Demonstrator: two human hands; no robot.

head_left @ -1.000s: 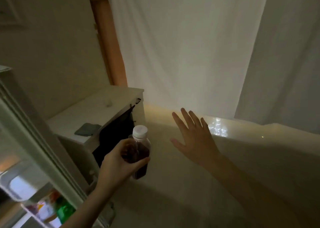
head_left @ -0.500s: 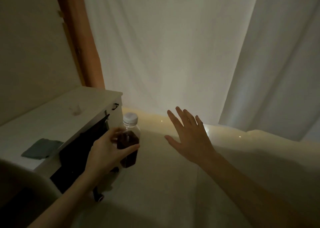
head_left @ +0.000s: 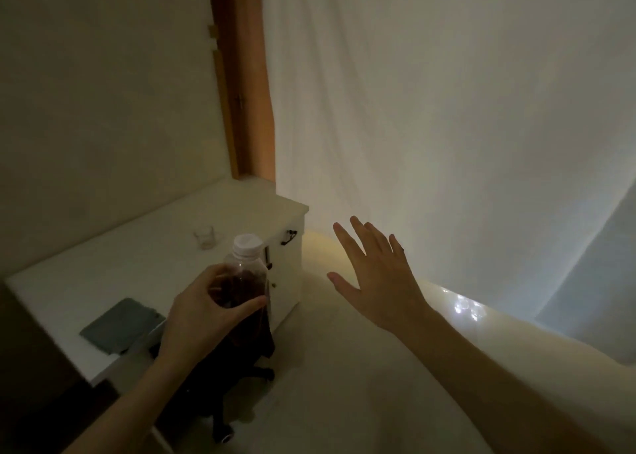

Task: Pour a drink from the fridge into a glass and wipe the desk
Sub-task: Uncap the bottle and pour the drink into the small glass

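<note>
My left hand (head_left: 203, 316) is wrapped around a clear plastic bottle (head_left: 245, 274) with a white cap and dark drink inside, held upright over the front edge of the white desk (head_left: 103, 274). A small empty glass (head_left: 205, 237) stands further back on the desk, beyond the bottle. A folded grey cloth (head_left: 120, 326) lies flat near the desk's front edge, left of my left hand. My right hand (head_left: 375, 278) hovers to the right of the desk with fingers spread and nothing in it.
A dark chair (head_left: 237, 378) with castors sits tucked under the desk. A wooden door frame (head_left: 247, 92) rises behind the desk. White curtains (head_left: 430, 109) hang across the right side. The pale floor (head_left: 344, 384) stretches to the right of the desk.
The view has swung left and closer to the desk, and the fridge door has left the frame. The bottle stays in my left hand and now sits nearer the glass. My right hand remains spread.
</note>
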